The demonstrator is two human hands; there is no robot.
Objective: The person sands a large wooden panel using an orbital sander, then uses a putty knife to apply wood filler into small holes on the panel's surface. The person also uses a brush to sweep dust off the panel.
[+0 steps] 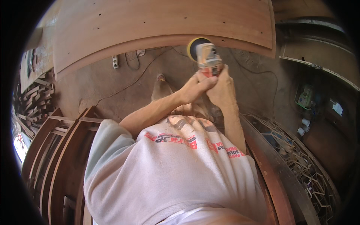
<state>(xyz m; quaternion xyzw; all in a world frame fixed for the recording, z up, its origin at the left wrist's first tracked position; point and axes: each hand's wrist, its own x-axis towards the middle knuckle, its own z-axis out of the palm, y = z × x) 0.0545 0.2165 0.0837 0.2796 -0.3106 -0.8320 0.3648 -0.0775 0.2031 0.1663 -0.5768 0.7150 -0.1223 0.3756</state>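
An orange and silver power sander (207, 56) with a round yellow and black pad (193, 48) is held upright-angled in both hands, just beside the near edge of a wooden panel (165, 18) with small dark holes. My left hand (198, 86) is closed round the sander's lower body, its arm crossing from the lower left. My right hand (221, 84) is closed on the tool too, right of and partly under the left. Whether the pad touches the panel is unclear; it appears just off the edge.
Cords and a power strip (115, 62) lie on the floor (93, 78). Wooden frames (63, 131) and piled offcuts (37, 97) stand at left. A metal-edged board (318, 67), a green machine (304, 96) and latticework (307, 168) are at right. My foot (160, 78) shows below the panel.
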